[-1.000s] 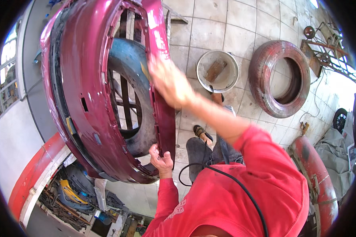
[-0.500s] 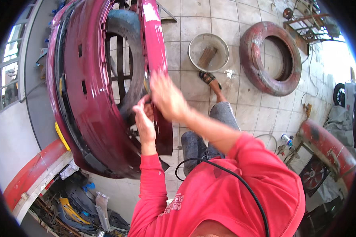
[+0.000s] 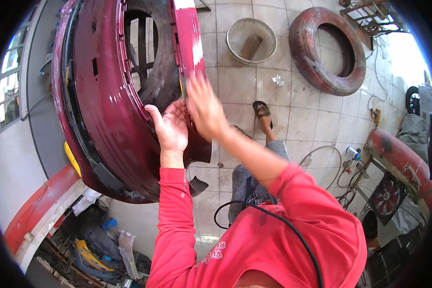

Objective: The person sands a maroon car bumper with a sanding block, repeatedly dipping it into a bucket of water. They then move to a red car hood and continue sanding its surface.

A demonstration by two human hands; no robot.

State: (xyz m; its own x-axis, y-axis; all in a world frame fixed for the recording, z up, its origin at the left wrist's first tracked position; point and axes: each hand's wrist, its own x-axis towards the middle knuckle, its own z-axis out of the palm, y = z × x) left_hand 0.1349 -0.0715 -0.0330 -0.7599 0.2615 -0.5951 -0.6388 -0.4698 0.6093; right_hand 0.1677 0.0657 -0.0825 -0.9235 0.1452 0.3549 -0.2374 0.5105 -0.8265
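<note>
Dark red, the car bumper (image 3: 105, 110) stands on end with its long axis upright, its edge directly ahead of both hands: left hand (image 3: 170, 132) grips it, right hand (image 3: 204, 110) presses open, blurred.

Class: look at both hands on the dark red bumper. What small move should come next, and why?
Probably steady the right hand on the bumper edge. It is blurred beside the white sanded patch, while the left hand braces the same edge just below, so the panel looks supported for working that patch.
</note>
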